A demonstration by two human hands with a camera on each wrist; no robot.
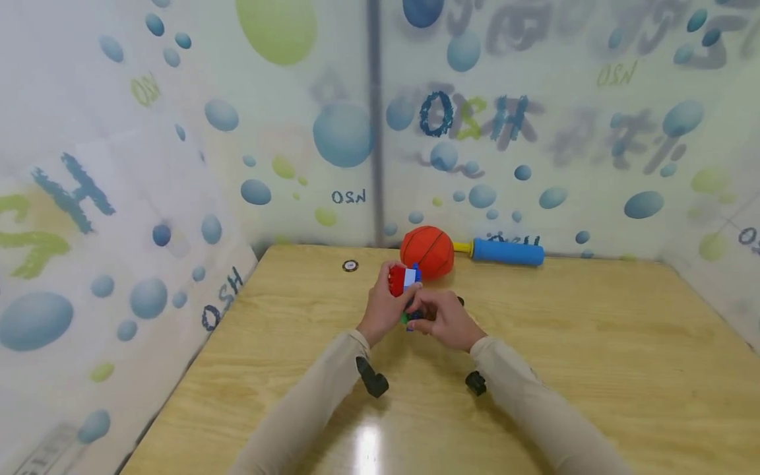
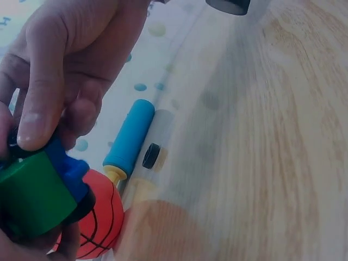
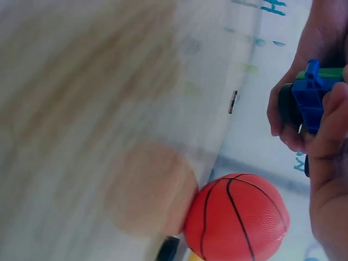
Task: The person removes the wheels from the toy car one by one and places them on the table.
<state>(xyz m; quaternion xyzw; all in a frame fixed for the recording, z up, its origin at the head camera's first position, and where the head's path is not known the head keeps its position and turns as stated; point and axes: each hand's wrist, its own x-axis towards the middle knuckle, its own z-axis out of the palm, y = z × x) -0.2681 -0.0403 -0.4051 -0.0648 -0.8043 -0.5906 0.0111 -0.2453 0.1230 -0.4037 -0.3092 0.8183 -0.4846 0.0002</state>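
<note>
Two forearms in beige sleeves [image 1: 297, 402] reach forward and angle inward, bringing the hands together over the middle of the pale wooden desk [image 1: 594, 356]. The left hand [image 1: 382, 307] curls round a small plastic block toy [image 1: 410, 278] from its left side, while the right hand [image 1: 448, 320], fingers bent, pinches the toy's near end between thumb and fingers. The toy, held on the near side of the ball, shows a red body with a white face, a curved green block, blue studded pieces and dark round parts like wheels. Wide stretches of wood grain run out to both sides; the far edge meets a bubble-printed white wall [image 1: 297, 145], and another wall stands along the left edge. Near that far edge sit a red basketball with black seams [image 1: 429, 251], a blue cylinder with a yellow end [image 1: 508, 253] beside it, a dark round disc with a white centre [image 1: 350, 265] farther left, and a small black ring-like piece [image 2: 151, 156] near the cylinder.
</note>
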